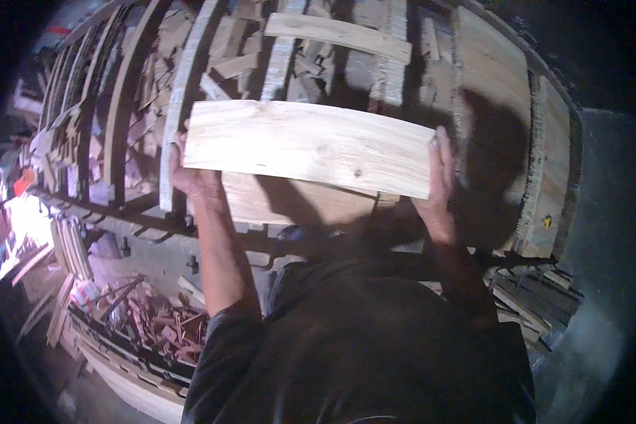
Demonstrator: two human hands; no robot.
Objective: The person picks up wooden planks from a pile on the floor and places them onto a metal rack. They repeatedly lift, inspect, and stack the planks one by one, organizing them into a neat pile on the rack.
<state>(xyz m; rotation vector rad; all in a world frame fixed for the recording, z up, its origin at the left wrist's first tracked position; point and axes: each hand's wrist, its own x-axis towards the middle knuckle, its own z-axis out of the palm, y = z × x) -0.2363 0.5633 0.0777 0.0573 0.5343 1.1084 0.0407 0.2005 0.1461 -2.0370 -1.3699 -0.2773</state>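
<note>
A pale wooden board [297, 145] with a small dark knot is held up in front of me, its broad face toward me. My left hand [191, 173] grips its left end, and my right hand [439, 169] grips its right end. Part of the fingers on both hands is hidden behind the board. Below and behind it, another wooden board [247, 201] lies across the slatted rack. A narrow wooden strip [339, 35] rests across the slats farther away.
The rack's long slats [131, 99] have gaps, with wood offcuts [166, 78] beneath. Wide boards [498, 63] lie on its right side. At lower left a bin holds reddish wood scraps [169, 328]. Dark wood pieces [530, 304] are stacked at lower right.
</note>
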